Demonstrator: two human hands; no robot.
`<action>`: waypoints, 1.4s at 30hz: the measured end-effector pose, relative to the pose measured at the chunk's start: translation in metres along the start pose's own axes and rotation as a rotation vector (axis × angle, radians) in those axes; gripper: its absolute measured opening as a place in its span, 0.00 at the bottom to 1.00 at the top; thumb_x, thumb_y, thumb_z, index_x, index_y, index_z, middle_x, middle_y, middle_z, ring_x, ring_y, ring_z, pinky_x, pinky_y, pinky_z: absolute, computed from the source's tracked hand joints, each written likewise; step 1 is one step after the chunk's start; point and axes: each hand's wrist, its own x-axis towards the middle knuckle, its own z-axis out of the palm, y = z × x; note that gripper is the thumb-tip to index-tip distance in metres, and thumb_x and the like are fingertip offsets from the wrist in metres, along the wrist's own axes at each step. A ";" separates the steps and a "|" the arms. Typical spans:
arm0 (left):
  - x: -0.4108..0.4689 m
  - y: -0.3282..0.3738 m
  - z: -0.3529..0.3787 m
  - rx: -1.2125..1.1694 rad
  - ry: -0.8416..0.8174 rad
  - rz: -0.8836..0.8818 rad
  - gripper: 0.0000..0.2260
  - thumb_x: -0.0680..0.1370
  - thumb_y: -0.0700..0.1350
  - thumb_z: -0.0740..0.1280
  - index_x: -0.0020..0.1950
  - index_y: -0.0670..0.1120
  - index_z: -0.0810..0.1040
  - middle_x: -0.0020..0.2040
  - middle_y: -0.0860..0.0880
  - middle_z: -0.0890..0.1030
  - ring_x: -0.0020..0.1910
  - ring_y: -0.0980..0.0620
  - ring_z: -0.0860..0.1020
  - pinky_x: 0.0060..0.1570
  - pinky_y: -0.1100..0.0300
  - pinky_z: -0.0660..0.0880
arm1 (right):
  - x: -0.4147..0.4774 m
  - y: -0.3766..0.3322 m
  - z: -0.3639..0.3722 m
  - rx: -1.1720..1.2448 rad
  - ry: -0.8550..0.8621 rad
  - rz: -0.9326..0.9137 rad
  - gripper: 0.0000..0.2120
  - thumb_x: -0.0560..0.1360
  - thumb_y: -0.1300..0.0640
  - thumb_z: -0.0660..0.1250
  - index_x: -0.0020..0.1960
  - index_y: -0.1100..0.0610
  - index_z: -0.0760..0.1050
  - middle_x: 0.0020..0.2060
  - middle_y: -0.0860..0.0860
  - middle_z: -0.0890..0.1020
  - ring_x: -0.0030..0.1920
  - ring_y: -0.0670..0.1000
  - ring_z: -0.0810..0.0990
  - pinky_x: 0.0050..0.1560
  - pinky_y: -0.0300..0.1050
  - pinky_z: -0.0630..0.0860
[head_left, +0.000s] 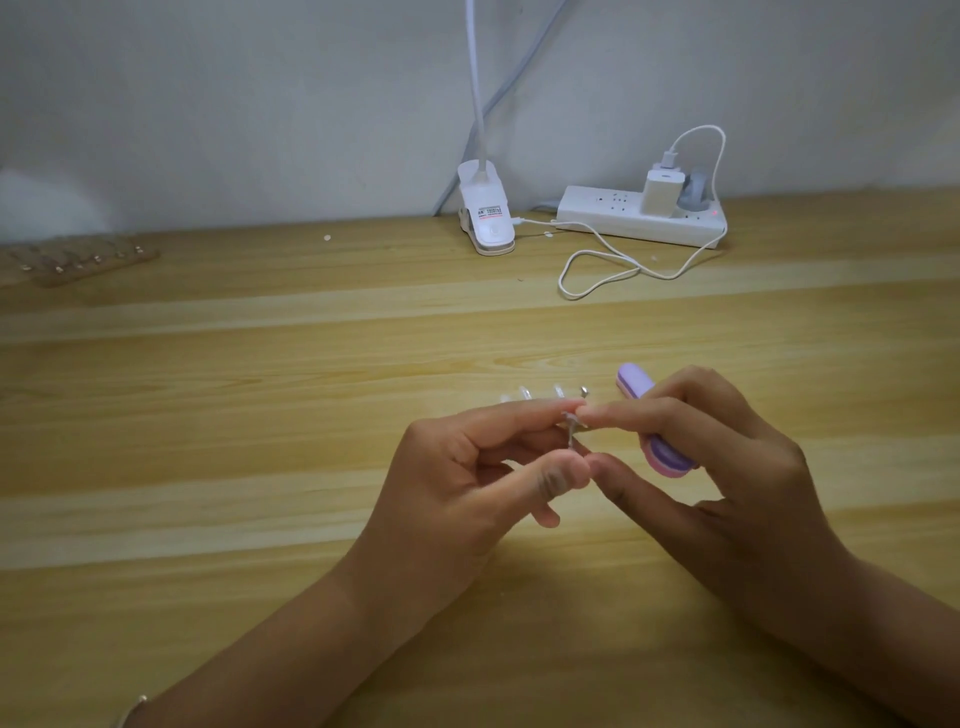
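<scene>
Just above the tabletop (260, 415), in the head view, the left grip (457, 483) and right grip (727, 467) meet fingertip to fingertip, both pinching a small metal piece (573, 429) between them. The right grip also clasps a purple nail buffer (637, 387), and clear nail tips (524, 393) lie just behind the fingers.

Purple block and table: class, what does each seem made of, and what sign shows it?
The purple block looks like matt foam with a pink layer along one side, its ends softly rounded. The table looks like pale wood or wood-look laminate: long grain stripes, low sheen. The left hand pinches a small glinting piece, too small to judge.
</scene>
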 end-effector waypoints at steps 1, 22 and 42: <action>0.000 -0.001 0.000 0.003 0.000 -0.003 0.15 0.72 0.42 0.73 0.58 0.43 0.83 0.43 0.43 0.85 0.40 0.48 0.83 0.35 0.59 0.80 | -0.001 0.000 0.001 -0.015 0.008 -0.003 0.12 0.76 0.53 0.70 0.58 0.56 0.80 0.39 0.54 0.78 0.42 0.49 0.75 0.53 0.35 0.71; -0.003 0.004 0.000 0.229 0.003 0.095 0.13 0.72 0.40 0.74 0.55 0.51 0.84 0.46 0.52 0.86 0.43 0.53 0.85 0.42 0.60 0.81 | -0.002 0.003 -0.006 0.387 0.034 0.190 0.13 0.73 0.58 0.55 0.55 0.50 0.71 0.46 0.45 0.74 0.45 0.51 0.73 0.47 0.45 0.71; -0.002 0.011 -0.001 0.474 0.056 0.258 0.11 0.71 0.39 0.74 0.53 0.44 0.84 0.45 0.53 0.84 0.44 0.61 0.82 0.43 0.69 0.77 | 0.005 0.012 -0.005 0.247 0.072 0.129 0.12 0.75 0.60 0.76 0.56 0.57 0.80 0.50 0.49 0.83 0.50 0.48 0.84 0.50 0.47 0.82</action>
